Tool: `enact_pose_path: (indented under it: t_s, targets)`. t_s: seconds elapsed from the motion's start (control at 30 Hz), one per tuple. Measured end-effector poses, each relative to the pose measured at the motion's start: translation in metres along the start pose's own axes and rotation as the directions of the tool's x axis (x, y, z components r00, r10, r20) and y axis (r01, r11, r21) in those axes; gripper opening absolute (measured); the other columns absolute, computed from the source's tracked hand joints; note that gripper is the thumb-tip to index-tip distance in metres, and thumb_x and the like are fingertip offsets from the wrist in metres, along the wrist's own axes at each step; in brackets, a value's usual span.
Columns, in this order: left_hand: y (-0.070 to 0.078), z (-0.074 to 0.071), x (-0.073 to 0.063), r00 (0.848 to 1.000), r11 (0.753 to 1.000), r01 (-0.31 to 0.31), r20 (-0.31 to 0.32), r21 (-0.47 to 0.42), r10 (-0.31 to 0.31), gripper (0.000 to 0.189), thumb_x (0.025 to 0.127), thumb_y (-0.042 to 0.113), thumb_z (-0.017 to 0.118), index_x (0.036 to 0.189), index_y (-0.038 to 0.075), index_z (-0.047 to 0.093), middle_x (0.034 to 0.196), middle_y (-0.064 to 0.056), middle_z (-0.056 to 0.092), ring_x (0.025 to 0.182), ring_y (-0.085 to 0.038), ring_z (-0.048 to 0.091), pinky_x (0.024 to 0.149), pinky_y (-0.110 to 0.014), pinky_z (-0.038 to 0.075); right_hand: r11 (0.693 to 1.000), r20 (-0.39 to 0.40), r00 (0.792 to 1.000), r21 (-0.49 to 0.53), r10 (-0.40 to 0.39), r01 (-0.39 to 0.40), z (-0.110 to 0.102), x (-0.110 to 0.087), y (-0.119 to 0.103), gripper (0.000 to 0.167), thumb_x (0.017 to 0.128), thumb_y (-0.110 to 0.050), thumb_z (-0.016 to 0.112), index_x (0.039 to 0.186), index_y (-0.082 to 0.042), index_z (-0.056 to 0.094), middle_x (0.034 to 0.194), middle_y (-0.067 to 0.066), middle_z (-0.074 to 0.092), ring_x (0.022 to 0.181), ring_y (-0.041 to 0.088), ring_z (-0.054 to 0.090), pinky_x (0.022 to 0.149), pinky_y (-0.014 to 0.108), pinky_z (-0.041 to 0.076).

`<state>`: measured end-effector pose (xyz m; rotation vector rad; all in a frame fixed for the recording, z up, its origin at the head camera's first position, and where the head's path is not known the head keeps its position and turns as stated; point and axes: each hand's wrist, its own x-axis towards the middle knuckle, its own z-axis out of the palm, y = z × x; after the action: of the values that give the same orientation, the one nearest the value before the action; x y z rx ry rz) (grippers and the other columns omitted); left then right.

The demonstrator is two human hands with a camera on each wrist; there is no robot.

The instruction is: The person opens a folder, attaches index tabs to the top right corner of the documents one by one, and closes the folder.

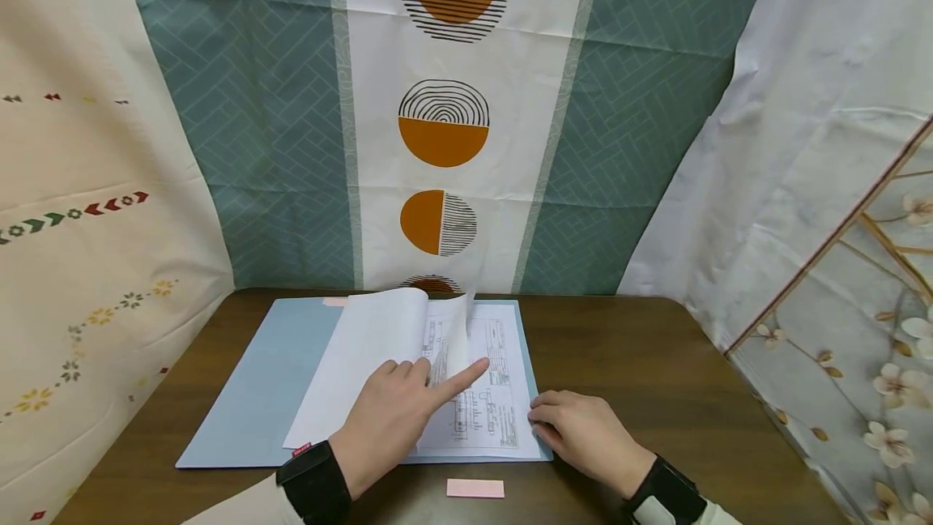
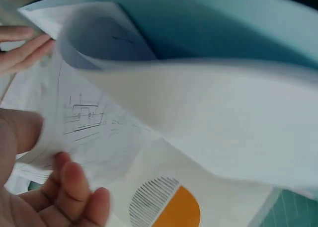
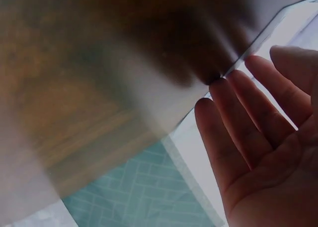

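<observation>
- Raised paper sheet [image 1: 457, 339] stands in the blue folder [image 1: 255, 391], just beyond the left hand [image 1: 389, 411], the nearer one; its visible strip runs away from the person;
- left hand: one digit straight, others bent; grip unclear;
- right hand [image 1: 586, 432]: loosely extended, fingertips at the folder's right edge.

Lt-blue folder [image 1: 244, 395] open flat on brown tbl [image 1: 619, 347]; white dwg pgs [image 1: 503, 411] part-turned L, 1 pg [image 1: 458, 335] raised midway.

A brown table [image 1: 605, 347] bears a blue folder [image 1: 255, 395] and a pink strip [image 1: 475, 488], probably paper.
</observation>
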<state>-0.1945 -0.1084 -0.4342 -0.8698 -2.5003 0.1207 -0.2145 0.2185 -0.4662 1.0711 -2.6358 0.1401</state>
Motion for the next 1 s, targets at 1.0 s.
enact_pose_path:
  t_s: [1.0]
  targets:
    - [-0.028,0.007,-0.042,0.951,0.963,0.066,0.277,0.260,-0.140,0.077,0.084,0.022,0.095,0.153,0.034,0.065,0.088,-0.017,0.053,0.078,-0.030,0.048,0.073,-0.042,0.044,1.000,-0.017,1.000,-0.008,0.003,-0.003,0.003,0.006,-0.003,0.009,0.092,-0.017,0.091,0.098,-0.019,0.085,0.092,-0.010,0.069,0.076,0.003,0.057,0.068,0.027,0.055]
